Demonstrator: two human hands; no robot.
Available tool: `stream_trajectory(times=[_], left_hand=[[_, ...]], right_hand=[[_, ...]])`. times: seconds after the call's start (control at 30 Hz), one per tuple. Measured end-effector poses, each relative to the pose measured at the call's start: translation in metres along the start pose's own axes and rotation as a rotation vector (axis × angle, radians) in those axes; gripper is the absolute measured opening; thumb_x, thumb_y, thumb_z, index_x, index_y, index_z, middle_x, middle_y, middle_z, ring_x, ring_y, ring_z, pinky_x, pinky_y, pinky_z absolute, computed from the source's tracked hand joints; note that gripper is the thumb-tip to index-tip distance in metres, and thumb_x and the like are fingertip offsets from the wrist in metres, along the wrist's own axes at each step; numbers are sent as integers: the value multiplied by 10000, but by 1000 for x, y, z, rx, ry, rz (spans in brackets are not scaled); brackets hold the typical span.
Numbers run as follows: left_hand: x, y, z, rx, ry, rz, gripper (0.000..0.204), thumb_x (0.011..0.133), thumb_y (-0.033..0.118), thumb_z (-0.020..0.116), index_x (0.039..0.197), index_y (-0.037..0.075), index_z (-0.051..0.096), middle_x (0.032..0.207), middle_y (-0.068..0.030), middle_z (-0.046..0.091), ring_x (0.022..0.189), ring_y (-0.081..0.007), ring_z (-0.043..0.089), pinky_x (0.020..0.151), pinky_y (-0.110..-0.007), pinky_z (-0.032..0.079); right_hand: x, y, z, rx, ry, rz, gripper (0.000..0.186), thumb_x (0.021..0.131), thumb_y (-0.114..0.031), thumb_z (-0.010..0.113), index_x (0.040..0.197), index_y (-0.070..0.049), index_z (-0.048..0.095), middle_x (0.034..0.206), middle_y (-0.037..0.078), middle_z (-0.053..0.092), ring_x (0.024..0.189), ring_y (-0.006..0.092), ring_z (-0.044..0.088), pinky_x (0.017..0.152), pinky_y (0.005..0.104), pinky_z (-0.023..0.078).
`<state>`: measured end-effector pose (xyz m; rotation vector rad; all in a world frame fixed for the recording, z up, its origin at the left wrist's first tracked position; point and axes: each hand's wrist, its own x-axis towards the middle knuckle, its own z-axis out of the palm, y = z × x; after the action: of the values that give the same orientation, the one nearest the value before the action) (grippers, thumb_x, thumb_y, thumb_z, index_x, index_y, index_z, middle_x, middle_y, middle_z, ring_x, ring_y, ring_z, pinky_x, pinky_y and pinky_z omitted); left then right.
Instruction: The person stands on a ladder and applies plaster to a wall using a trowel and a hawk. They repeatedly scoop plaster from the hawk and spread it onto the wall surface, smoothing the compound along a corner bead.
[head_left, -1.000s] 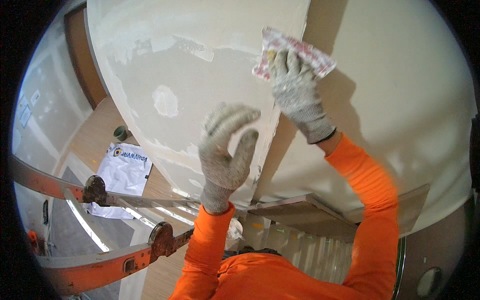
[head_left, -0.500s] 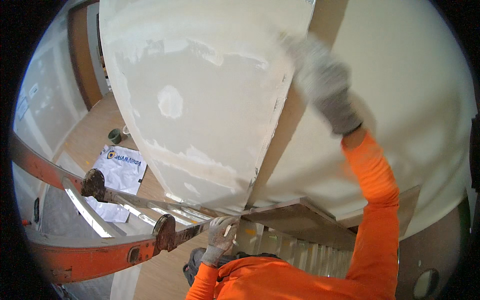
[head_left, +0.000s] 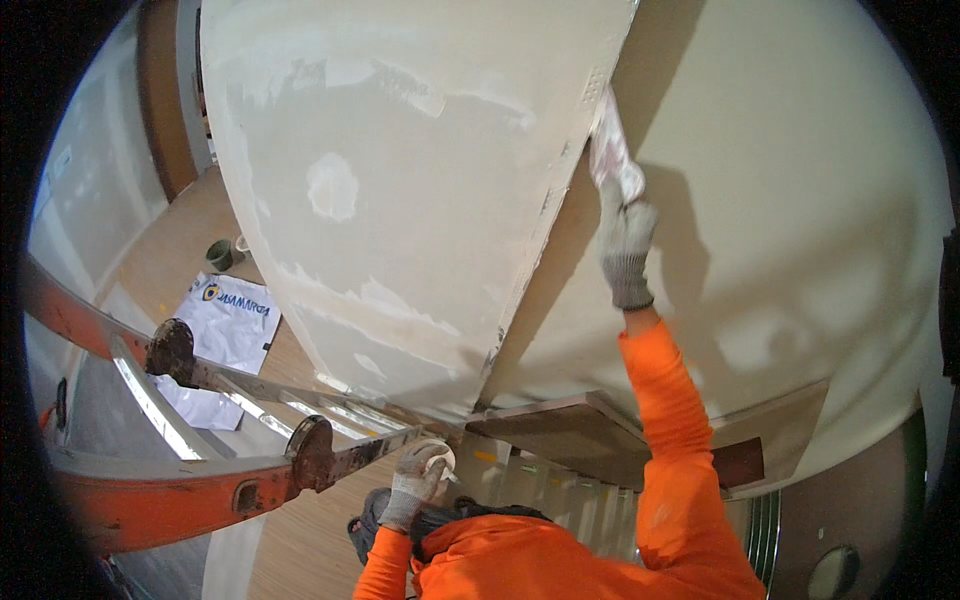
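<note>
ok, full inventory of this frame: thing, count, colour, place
wall: two faces meeting at a corner, beige with white filler patches, top centre
sanding pad: 1, pinkish white, pressed to the wall corner, upper right
ladder: 1, orange rails, metal rungs, lower left
printed sheet: 1, white, on the floor, left
small containers: 2, one dark green and one pale, floor above the sheet
floor: wood-tone, bottom left
left hand: grey glove, on the ladder top
right hand: grey glove, orange sleeve, holding the sanding pad

Ladder (head_left: 250,480) stands left of wall corner (head_left: 540,220), bag (head_left: 225,330) below.
</note>
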<state>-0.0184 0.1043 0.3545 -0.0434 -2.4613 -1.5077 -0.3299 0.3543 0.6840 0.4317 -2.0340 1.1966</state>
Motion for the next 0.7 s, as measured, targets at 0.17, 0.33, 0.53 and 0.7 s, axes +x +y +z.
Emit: stream_trajectory(times=[0.17, 0.33, 0.53, 0.7], left_hand=[[-4, -4, 0, 14, 19, 52, 259, 952, 247, 636, 1087, 40, 712, 1155, -186, 681, 1123, -386, 646, 973, -446, 511], [3, -8, 16, 27, -20, 45, 210, 937, 194, 629, 1064, 47, 710, 1153, -188, 678, 1115, -403, 642, 977, -454, 506], [-11, -68, 38, 74, -169, -161, 243, 933, 229, 617, 1084, 72, 726, 1088, -178, 713, 1056, -389, 660, 934, -461, 512], [-41, -70, 46, 115, -248, -255, 285, 940, 274, 596, 1103, 78, 723, 1110, -179, 709, 1063, -401, 648, 927, -475, 511]], right_hand=[[-24, -31, -28, -172, 71, -562, 277, 1042, -174, 546, 1239, -8, 647, 1149, 207, 677, 1064, 311, 668, 888, 398, 533], [60, -109, -60, -777, 172, -1044, 446, 944, -152, 616, 1380, -61, 595, 1281, 150, 659, 1101, 274, 667, 894, 408, 562], [8, -101, 15, -1377, -27, -825, 495, 924, -162, 588, 1395, -12, 567, 1250, 152, 642, 1085, 287, 625, 831, 416, 532], [-131, 41, 91, -1298, -302, -799, 561, 904, -204, 577, 1406, 43, 534, 1266, 152, 599, 1073, 295, 579, 845, 428, 508]])
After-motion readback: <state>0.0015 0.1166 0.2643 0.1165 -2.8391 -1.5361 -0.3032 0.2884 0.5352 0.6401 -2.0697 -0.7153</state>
